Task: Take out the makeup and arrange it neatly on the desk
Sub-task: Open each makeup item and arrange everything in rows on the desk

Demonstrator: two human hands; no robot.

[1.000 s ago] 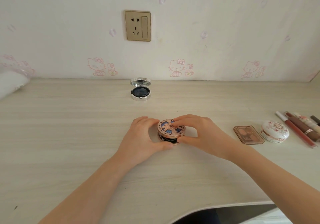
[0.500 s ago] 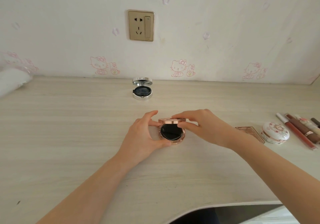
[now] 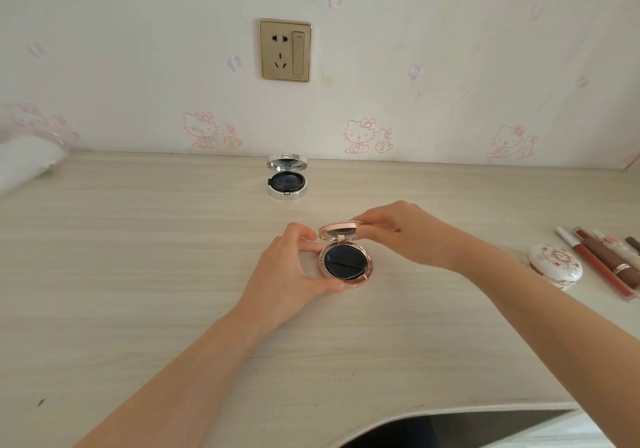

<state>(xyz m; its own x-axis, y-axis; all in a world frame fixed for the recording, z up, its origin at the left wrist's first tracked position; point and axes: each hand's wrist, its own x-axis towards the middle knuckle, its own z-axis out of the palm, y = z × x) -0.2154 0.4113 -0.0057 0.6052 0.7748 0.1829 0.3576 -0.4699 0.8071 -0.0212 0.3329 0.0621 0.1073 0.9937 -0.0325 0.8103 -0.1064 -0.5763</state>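
**Rose-gold round compact held open at the middle of the desk**

The left hand is brought in from the lower left, with the forearm stretched over the light wood-grain desk. Its fingers are curled round the left side of the compact's base: the thumb is pressed against the near rim and the fingertips against the far rim. The right hand is reached in from the right, palm down. The raised lid is pinched at its right edge between the thumb and the curled fingers.

The compact is set on the desk midway between the near edge and the wall, roughly at the centre. Its lid is swung up on a hinge at the far side and is seen almost edge-on, so that only its pink metallic rim is shown. A patterned metallic border runs round the base. A black round puff, crossed by a dark strap, is seated inside.

A silver round compact is stood open further back, near the wall and well apart from the hands. A white oval case with a floral print is laid at the right, just beside a row of slim lip-gloss tubes. A gold wall socket is mounted above.
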